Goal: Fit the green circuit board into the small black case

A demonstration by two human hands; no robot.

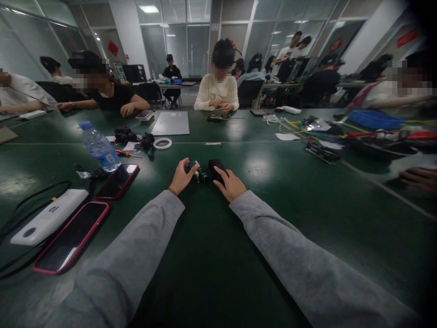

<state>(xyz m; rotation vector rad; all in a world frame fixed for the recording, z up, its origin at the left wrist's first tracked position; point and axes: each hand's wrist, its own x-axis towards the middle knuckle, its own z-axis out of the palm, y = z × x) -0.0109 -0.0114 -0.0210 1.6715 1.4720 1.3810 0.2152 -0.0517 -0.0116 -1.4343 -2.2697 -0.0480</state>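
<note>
In the middle of the green table [211, 237], my left hand [182, 177] grips a small circuit board [199, 174] with white, blue and yellowish parts between thumb and fingers. Its finer details are too small to make out. Just to the right, my right hand [232, 184] is closed on a black box-shaped case [215, 168], thumb along its near side. Board and case lie close together, the board's right end near the case. Grey sleeves cover both my forearms.
At left lie two red-edged phones [118, 181], a white power bank [51, 216] with a black cable, and a leaning water bottle [99, 146]. Beyond are a tape roll [162, 144] and a silver laptop [170, 123]. Wires and a blue tray [373, 119] occupy the right. People sit around.
</note>
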